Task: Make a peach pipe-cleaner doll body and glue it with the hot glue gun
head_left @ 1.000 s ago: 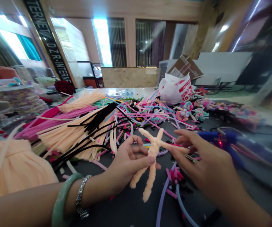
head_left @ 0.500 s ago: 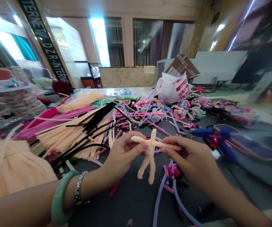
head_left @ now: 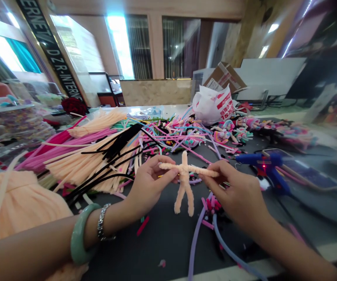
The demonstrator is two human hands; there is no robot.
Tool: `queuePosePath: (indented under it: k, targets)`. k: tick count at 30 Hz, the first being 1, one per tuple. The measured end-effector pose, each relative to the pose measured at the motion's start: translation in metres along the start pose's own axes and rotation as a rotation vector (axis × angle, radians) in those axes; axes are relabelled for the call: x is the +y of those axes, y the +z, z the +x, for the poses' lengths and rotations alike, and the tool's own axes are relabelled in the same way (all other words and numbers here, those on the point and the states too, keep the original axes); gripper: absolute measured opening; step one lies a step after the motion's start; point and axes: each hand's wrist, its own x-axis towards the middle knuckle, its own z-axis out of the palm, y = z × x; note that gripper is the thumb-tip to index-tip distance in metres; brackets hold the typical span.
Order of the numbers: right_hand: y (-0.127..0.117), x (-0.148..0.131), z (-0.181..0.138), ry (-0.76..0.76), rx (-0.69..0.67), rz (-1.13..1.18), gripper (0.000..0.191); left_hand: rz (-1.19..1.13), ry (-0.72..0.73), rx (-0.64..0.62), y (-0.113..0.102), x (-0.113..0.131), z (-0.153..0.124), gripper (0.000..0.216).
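Note:
A peach pipe-cleaner figure (head_left: 185,180) hangs upright in front of me, above the dark table. It has a stub at the top, two arms spread sideways and two legs pointing down. My left hand (head_left: 152,183) pinches the arm on the left close to the body, between thumb and fingers. The tip of that arm shows past the thumb. Farther out, my right hand (head_left: 234,189) pinches the arm on the right near its end. Below the figure and to its right lie small pink pipe-cleaner pieces (head_left: 211,203) and a bent lilac pipe cleaner (head_left: 197,242).
Bundles of peach pipe cleaners (head_left: 77,166) and black ones (head_left: 124,142) lie at left. A blue glue gun (head_left: 263,162) with a red light rests at right, beside a phone (head_left: 311,171). Behind are a white plastic bag (head_left: 211,103) and finished colourful figures (head_left: 243,134).
My right hand has slid outward along the figure's arm, showing more of it. The figure has turned straighter, its legs now pointing down more evenly. The view has shifted slightly.

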Motion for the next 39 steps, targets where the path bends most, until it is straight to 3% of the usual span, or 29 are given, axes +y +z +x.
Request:
queuePosePath:
  k: [4,8,13,20,28,33,39]
  targets:
    - [0.003,0.000,-0.005,-0.177,0.016,-0.238,0.027,-0.066,-0.018,0.016,0.001,0.000,0.000,0.017]
    - [0.007,-0.005,-0.007,-0.131,-0.129,-0.276,0.032,-0.143,-0.056,0.008,0.001,-0.001,-0.001,0.014]
    - [0.012,-0.010,-0.006,-0.064,-0.308,-0.052,0.036,-0.223,-0.084,0.018,0.001,0.000,-0.002,0.010]
    - [0.011,-0.012,-0.005,0.017,-0.306,0.095,0.029,-0.221,-0.098,0.011,0.004,0.002,-0.003,0.010]
    - [0.006,-0.019,-0.003,0.296,-0.550,0.735,0.013,-0.154,-0.070,-0.073,0.006,0.004,-0.004,0.012]
    - [0.010,-0.014,-0.004,0.384,-0.600,0.868,0.011,0.092,-0.017,-0.111,0.000,0.005,-0.002,0.013]
    - [0.008,-0.014,-0.002,0.357,-0.529,0.821,0.006,0.584,0.166,-0.177,-0.005,0.014,-0.002,0.018]
